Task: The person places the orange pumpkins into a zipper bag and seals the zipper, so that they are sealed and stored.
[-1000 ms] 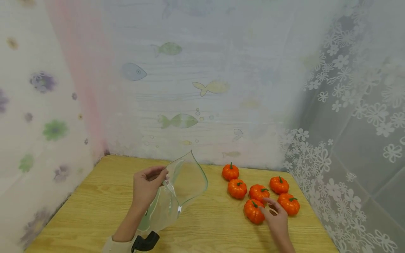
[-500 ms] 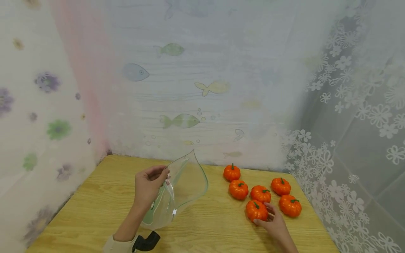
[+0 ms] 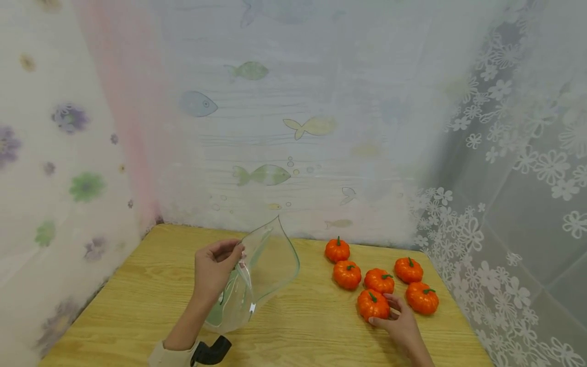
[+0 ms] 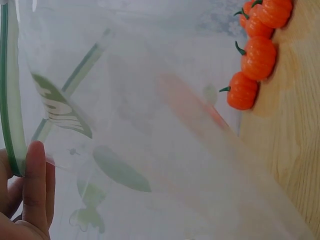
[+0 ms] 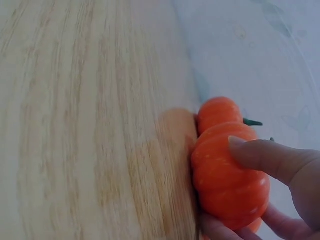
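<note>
The left hand (image 3: 213,269) pinches the clear bag (image 3: 257,275) open, still empty. Right of the bag, right-hand fingers (image 3: 395,322) curl round the nearest pumpkin (image 3: 372,304), not yet lifted off the tabletop (image 3: 137,285); five others (image 3: 379,280) wait behind it.

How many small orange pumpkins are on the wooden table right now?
6 small orange pumpkins: farthest, middle-left, centre, far-right, near-right, and nearest one, gripped by the right hand. None appears hidden.
</note>
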A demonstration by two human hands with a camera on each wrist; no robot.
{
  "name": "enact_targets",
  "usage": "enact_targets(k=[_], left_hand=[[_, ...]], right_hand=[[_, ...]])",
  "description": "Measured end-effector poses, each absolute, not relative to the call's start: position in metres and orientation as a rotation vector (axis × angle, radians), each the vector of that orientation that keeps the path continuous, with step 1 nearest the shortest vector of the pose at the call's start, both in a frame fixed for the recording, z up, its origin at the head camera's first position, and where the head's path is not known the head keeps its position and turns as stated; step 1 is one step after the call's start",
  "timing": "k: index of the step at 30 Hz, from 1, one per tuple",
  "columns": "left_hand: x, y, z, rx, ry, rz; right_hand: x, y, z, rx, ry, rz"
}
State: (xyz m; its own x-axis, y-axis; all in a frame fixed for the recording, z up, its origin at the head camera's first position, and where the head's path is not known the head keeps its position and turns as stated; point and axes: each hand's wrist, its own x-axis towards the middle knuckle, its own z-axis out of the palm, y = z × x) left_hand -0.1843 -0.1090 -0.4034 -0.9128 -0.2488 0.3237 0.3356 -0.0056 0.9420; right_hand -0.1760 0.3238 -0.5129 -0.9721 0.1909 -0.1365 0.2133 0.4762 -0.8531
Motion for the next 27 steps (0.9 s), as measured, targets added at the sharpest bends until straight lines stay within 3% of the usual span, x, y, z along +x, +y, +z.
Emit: enact_targets(k=[27], left_hand=[[-0.186,-0.114,-0.403,-0.039,-1.869,-2.004]], right_hand=[[-0.164,0.314,-0.513,0.437,2.637,-1.669]])
